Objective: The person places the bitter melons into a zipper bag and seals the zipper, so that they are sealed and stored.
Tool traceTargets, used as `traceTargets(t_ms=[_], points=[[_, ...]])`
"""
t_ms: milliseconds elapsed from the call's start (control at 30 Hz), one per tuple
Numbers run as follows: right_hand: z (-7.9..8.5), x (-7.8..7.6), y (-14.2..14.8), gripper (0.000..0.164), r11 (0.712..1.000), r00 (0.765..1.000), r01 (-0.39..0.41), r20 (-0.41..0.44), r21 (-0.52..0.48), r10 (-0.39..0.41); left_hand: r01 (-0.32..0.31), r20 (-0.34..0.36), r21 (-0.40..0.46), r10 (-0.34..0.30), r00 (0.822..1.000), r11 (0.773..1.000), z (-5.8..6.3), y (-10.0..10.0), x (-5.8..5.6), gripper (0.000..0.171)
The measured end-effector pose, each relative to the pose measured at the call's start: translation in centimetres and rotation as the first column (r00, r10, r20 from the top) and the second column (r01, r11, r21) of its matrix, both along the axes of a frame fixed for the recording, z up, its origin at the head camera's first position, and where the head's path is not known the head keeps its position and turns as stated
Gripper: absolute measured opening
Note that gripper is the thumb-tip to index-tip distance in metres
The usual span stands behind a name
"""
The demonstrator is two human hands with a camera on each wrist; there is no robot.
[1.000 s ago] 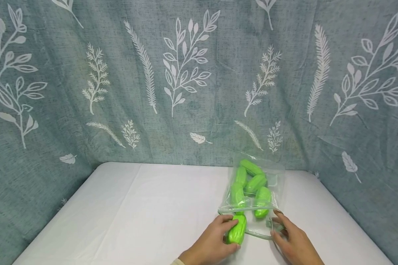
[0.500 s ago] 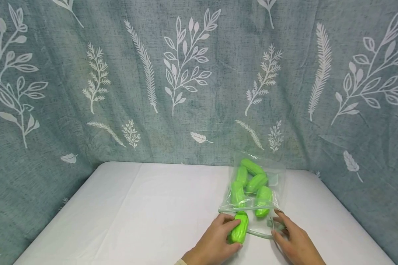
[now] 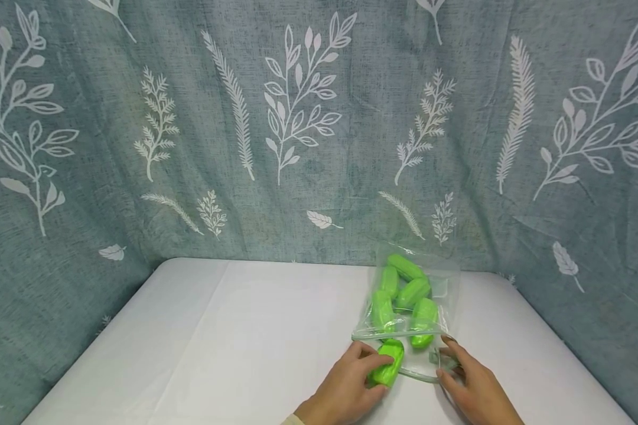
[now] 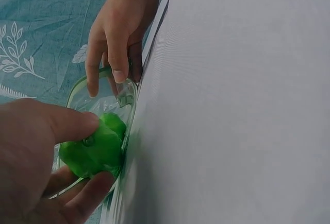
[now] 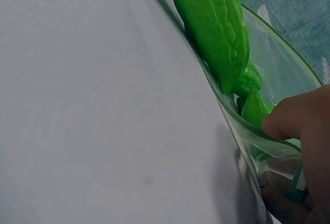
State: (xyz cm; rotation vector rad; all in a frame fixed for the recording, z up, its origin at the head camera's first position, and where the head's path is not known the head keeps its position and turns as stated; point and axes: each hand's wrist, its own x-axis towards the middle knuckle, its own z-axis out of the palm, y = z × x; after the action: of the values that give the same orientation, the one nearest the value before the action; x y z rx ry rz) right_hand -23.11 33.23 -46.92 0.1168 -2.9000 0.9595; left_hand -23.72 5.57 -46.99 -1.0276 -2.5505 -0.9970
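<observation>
A clear zip bag [image 3: 446, 295] with a green-edged mouth lies toward the back right of the table, its mouth facing me. My left hand [image 3: 345, 378] grips a shiny green bitter melon [image 3: 389, 365] with bumpy ridges, thumb on one side and fingers on the other. In the right wrist view this bitter melon [image 5: 214, 28] points its far end into the mouth. My right hand [image 3: 470, 378] pinches the right side of the bag's mouth and holds it spread. Inside the bag rest several similar bitter melons [image 3: 413, 292].
A white cloth-covered table [image 3: 234, 342] extends to the left of the bag. Behind it and along both sides hangs a blue-green curtain [image 3: 319, 130] with white leaf prints. The bag's far end reaches the table's back edge.
My left hand has shifted slightly right with the bitter melon, which now leans more to the right at the bag's mouth. The right hand keeps its hold on the bag.
</observation>
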Motion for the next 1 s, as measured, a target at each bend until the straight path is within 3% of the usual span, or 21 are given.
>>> traceTargets(t_ms=[367,767,1000], points=[[0.05,-0.16,-0.01,0.072,1.0,1.0,0.005,0.013,-0.004,-0.005,0.006,0.035,-0.071,-0.004,0.999,0.997,0.37,0.05,0.05,0.047],[0.09,-0.24,-0.01,0.072,1.0,1.0,0.014,0.022,0.002,-0.014,0.004,-0.066,-0.07,-0.009,0.998,0.998,0.49,0.24,0.16,0.04],[-0.03,-0.23,-0.03,0.072,1.0,1.0,0.014,0.02,0.005,-0.014,-0.002,-0.054,-0.093,-0.003,0.999,0.996,0.73,0.69,0.28,0.041]])
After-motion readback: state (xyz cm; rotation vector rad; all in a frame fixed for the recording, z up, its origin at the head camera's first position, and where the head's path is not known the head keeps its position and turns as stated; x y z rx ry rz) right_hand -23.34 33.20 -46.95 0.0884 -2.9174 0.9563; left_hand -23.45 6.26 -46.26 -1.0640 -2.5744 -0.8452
